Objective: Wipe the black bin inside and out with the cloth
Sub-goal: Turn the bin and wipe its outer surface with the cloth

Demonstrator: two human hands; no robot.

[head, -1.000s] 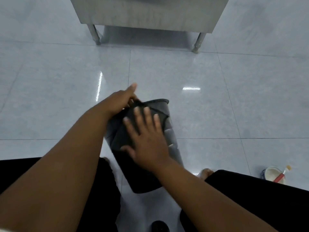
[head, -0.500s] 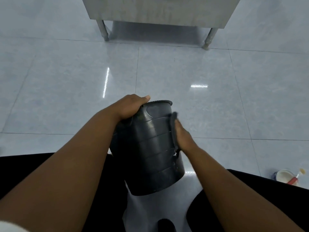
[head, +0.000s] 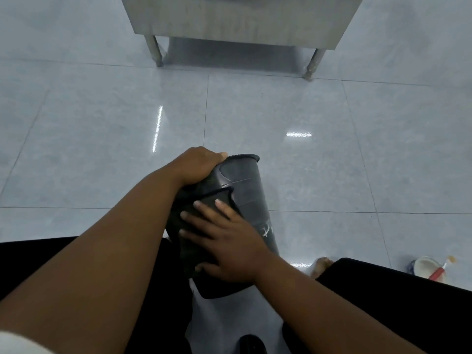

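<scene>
The black bin (head: 251, 198) lies tilted between my knees, its rim pointing away from me. My left hand (head: 196, 166) grips the bin at the far rim, fingers curled over its edge. A dark cloth (head: 204, 203) lies spread over the bin's upper side. My right hand (head: 224, 241) presses flat on the cloth with fingers straight and spread. The bin's inside is hidden from view.
A steel table (head: 242, 19) on legs stands ahead on the glossy grey tiled floor. A white bowl with a red-handled utensil (head: 429, 268) sits on the floor at the right. My legs in black trousers flank the bin; a bare foot (head: 321, 265) shows at right.
My right hand has come from the bin's right side back onto its top, pressing the cloth flat there. My left hand keeps its grip at the rim.
</scene>
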